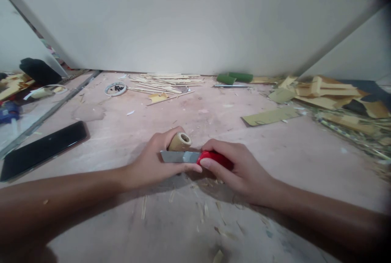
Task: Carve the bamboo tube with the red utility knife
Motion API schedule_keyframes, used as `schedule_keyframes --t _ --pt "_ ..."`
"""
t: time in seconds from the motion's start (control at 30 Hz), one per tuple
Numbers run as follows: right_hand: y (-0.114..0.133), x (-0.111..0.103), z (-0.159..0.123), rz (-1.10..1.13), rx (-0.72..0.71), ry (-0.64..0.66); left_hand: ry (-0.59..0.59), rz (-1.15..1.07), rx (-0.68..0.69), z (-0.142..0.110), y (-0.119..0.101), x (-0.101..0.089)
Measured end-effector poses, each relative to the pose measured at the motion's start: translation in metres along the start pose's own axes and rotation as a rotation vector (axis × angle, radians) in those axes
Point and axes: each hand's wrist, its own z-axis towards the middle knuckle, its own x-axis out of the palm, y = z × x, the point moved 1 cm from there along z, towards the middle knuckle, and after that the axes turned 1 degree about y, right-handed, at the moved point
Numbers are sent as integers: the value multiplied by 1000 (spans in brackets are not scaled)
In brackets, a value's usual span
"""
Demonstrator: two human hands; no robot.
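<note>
My left hand [155,153] is wrapped round a short piece of bamboo tube [178,142], pale and hollow, its open end tilted up and to the right. A red-handled utility knife [216,158] is gripped in my right hand [241,169]. Its wide grey blade points left and lies across the front of the bamboo, near my left thumb. Whether the edge touches the bamboo I cannot tell. Thin shavings [203,212] are scattered on the surface below both hands.
A black phone [45,149] lies at left. Further back are a ring [115,89] holding small dark bits, several thin sticks [165,81] and green tubes [235,77] against a white panel [183,18]. Sandpaper-like strip [271,116] and piled offcuts [330,91] sit at right.
</note>
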Motion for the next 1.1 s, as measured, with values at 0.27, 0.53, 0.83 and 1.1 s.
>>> schedule_keyframes --t 0.27,0.53,0.83,1.1 --pt "-1 5 0 18 43 -112 -184 -1 -67 -1 -4 6" --pt "0 9 3 179 105 -261 -299 -70 -1 5 -1 4" --pt "0 3 4 97 39 -90 -61 -380 -10 0 8 2" --pt "1 1 3 46 21 -40 -22 -181 57 -1 -5 1"
